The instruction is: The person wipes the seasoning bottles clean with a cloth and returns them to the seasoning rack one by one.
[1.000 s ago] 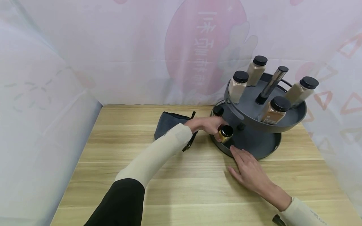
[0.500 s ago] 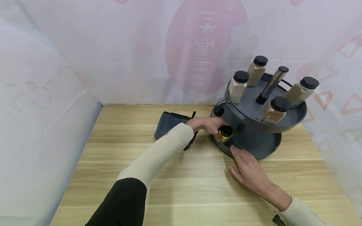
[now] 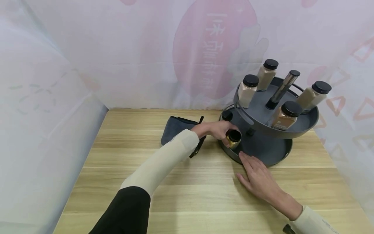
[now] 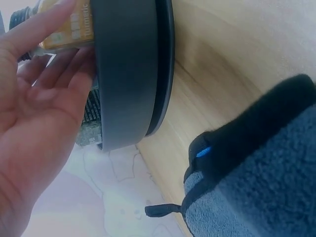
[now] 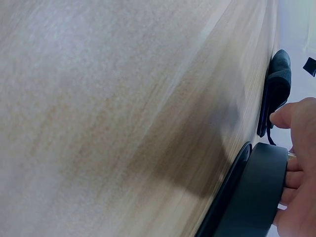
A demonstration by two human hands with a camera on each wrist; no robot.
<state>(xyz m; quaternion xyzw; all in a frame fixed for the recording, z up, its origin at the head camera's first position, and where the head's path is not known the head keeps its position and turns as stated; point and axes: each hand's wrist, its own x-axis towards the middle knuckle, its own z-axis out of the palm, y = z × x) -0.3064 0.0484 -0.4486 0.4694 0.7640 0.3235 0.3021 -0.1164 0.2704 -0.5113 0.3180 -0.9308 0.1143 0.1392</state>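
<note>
My left hand [image 3: 218, 130] reaches over the left side of the lower tray [image 3: 270, 151] of a dark two-tier spice rack. Its thumb and fingers grip a small black-capped jar [image 3: 234, 140] of yellow spice. In the left wrist view the jar [image 4: 74, 27] carries a "Turmeric" label and stands just inside the tray wall [image 4: 128, 79]. My right hand [image 3: 258, 178] lies with straight fingers, tips right at the tray's front rim. In the right wrist view those fingers extend beside the outer wall [image 5: 256, 192]. Behind the left hand another black-capped jar [image 3: 226, 116] stands in the lower tray.
The upper tray [image 3: 257, 113] overhangs the lower one and bears several black-capped spice jars around a central post [image 3: 282, 90]. A dark blue-grey cloth pouch [image 3: 175, 128] with a black strap lies left of the rack, under the left forearm. A printed curtain [image 3: 140, 65] hangs behind the table.
</note>
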